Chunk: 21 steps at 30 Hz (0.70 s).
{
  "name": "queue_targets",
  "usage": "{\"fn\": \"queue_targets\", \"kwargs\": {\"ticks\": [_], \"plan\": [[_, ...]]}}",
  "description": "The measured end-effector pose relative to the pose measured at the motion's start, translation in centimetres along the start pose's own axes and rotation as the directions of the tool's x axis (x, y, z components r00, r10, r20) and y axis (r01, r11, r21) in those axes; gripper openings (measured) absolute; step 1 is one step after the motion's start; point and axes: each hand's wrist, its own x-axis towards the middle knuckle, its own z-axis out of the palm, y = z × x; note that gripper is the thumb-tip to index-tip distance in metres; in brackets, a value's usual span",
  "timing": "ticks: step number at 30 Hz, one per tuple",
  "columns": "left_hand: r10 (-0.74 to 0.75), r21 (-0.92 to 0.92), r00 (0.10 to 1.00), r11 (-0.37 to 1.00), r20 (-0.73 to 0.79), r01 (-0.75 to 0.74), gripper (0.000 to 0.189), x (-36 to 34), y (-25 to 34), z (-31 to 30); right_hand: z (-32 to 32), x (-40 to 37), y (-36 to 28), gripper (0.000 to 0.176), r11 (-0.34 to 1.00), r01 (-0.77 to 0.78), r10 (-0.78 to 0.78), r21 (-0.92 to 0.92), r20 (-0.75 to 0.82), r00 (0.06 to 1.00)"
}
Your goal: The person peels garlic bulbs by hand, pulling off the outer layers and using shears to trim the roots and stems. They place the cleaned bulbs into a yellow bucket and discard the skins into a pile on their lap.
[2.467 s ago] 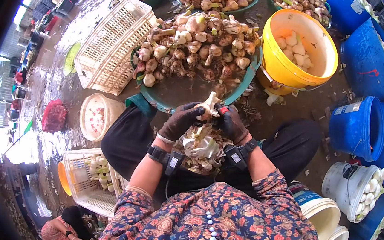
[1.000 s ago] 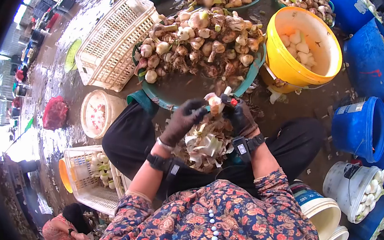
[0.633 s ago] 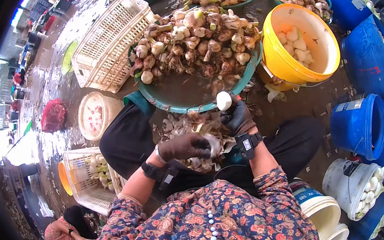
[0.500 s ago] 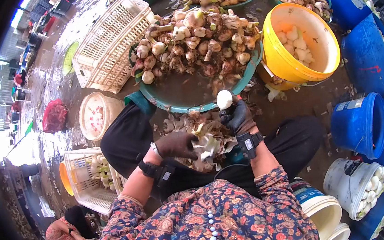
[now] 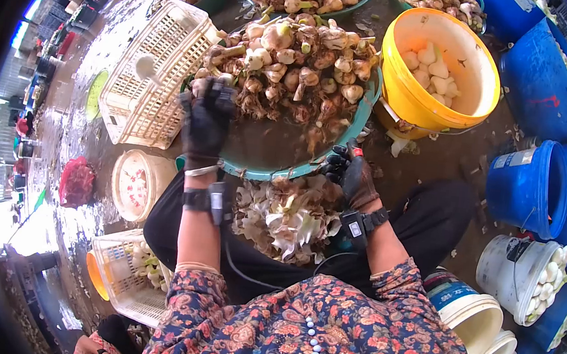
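My left hand point(image 5: 208, 118), in a dark glove, is at the left edge of the garlic heap point(image 5: 307, 70), its fingers apart over the bulbs. Mud and roots cling to the heap in a green basin point(image 5: 367, 113). A blurred white round thing point(image 5: 145, 67) shows against the white crate point(image 5: 116, 103). Near the basin's front rim is my right hand point(image 5: 354, 177), gloved, with curled fingers and a small red piece at them; what it holds is unclear. Loose peelings point(image 5: 286, 218) lie between my legs, below the basin.
A yellow bucket point(image 5: 401, 86) with peeled bulbs stands right of the basin. Blue bucket point(image 5: 519, 179) and white bucket point(image 5: 503, 266) are farther right. At left are a white tub point(image 5: 122, 185) and a lower crate point(image 5: 126, 285). Part of another person point(image 5: 93, 350) shows at bottom left.
My left hand has moved up from the peelings to the heap. The white bulb has left my right hand, which is slightly lower. A blurred white thing has appeared by the upper crate.
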Motion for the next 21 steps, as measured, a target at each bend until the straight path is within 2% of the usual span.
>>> {"fn": "queue_targets", "kwargs": {"ticks": [1, 2, 3, 5, 7, 8, 9, 10, 11, 12, 13, 14, 15, 16, 17, 18, 19, 20, 21], "plan": [[-0.298, -0.365, 0.948, 0.875, 0.109, 0.317, 0.049, 0.7, -1.9, 0.5, 0.2, 0.1, -0.1, 0.041, 1.000, 0.000, 0.000, 0.004, -0.002, 1.000], [-0.376, -0.078, 0.900, 0.913, 0.220, 0.401, 0.047, 0.3, -3.0, 2.4, 0.3, 0.2, -0.1, 0.041, 1.000, -0.003, 0.003, 0.016, -0.021, 1.000], [-0.472, 0.218, 0.829, 0.880, 0.300, 0.422, 0.046, -0.3, -4.4, 4.8, 0.4, 0.2, -0.2, 0.041, 1.000, -0.003, 0.004, 0.027, -0.042, 0.999], [-0.348, 0.453, 0.878, 0.874, 0.330, 0.177, 0.041, -1.4, -12.5, 8.2, 0.4, 0.0, -0.1, 0.041, 1.000, -0.009, 0.008, -0.013, -0.055, 0.998], [-0.696, 0.635, 0.625, 0.669, 0.353, 0.386, 0.046, -0.4, -19.9, 10.2, -0.3, 0.6, 0.3, 0.041, 0.998, -0.035, 0.034, -0.048, -0.017, 0.999], [-0.693, 0.630, 0.625, 0.674, 0.360, 0.385, 0.046, -0.9, -19.2, 11.7, -0.5, 0.7, 0.3, 0.043, 0.985, -0.030, 0.028, -0.171, -0.015, 1.000], [-0.515, 0.651, 0.798, 0.728, 0.313, 0.215, 0.044, -2.0, -18.5, 13.1, -0.6, 0.9, 0.3, 0.043, 0.984, -0.026, 0.023, -0.175, -0.020, 1.000], [-0.297, 0.678, 0.916, 0.734, 0.269, 0.039, 0.043, -2.5, -17.5, 14.0, -0.5, 1.0, 0.2, 0.042, 0.972, -0.027, 0.016, -0.233, -0.052, 0.999], [-0.297, 0.672, 0.916, 0.740, 0.271, 0.041, 0.043, -2.3, -16.8, 14.3, -0.6, 1.3, 0.1, 0.042, 0.956, -0.033, 0.008, -0.290, -0.084, 0.996], [-0.482, 0.562, 0.831, 0.783, 0.278, 0.266, 0.048, -2.2, -16.0, 14.0, -0.8, 1.7, 0.3, 0.042, 0.957, -0.036, 0.011, -0.289, -0.090, 0.996], [-0.641, 0.448, 0.702, 0.750, 0.309, 0.487, 0.055, -2.2, -15.7, 13.0, -1.1, 2.4, 0.8, 0.043, 0.912, 0.131, -0.151, -0.388, -0.021, 0.988], [-0.398, 0.692, 0.717, 0.704, 0.571, -0.160, 0.062, -2.1, -17.4, 11.0, -1.2, 3.0, 1.6, 0.045, 0.835, 0.292, -0.298, -0.466, 0.063, 0.953], [-0.413, 0.702, 0.713, 0.695, 0.566, -0.155, 0.062, -2.9, -18.9, 9.7, -1.3, 3.4, 2.4, 0.049, 0.728, 0.443, -0.425, -0.523, 0.162, 0.891], [-0.394, 0.673, 0.791, 0.739, 0.469, -0.031, 0.048, -3.7, -18.1, 8.9, -0.6, 2.5, 2.2, 0.049, 0.549, 0.442, -0.482, -0.710, 0.163, 0.861], [-0.375, 0.619, 0.855, 0.781, 0.357, 0.083, 0.040, -4.5, -16.9, 8.1, -1.0, 3.0, 3.2, 0.049, 0.556, 0.443, -0.474, -0.704, 0.169, 0.864], [0.063, 0.540, 0.777, 0.683, 0.627, -0.491, 0.049, -5.8, -15.6, 7.2, -1.7, 4.0, 4.5, 0.047, 0.401, 0.494, -0.540, -0.772, 0.236, 0.808], [0.060, 0.547, 0.778, 0.677, 0.626, -0.492, 0.049, -6.6, -13.5, 7.0, -2.1, 4.5, 5.3, 0.045, 0.232, 0.525, -0.592, -0.819, 0.309, 0.744], [-0.313, 0.409, 0.802, 0.908, 0.508, 0.095, 0.050, -7.2, -11.0, 7.3, -1.3, 3.8, 4.8, 0.038, 0.202, 0.481, -0.639, -0.853, 0.258, 0.724], [-0.641, 0.157, 0.593, 0.732, 0.488, 0.663, 0.051, -7.7, -8.6, 7.6, -0.2, 2.5, 3.6, 0.038, 0.201, 0.485, -0.642, -0.851, 0.259, 0.722]]}}
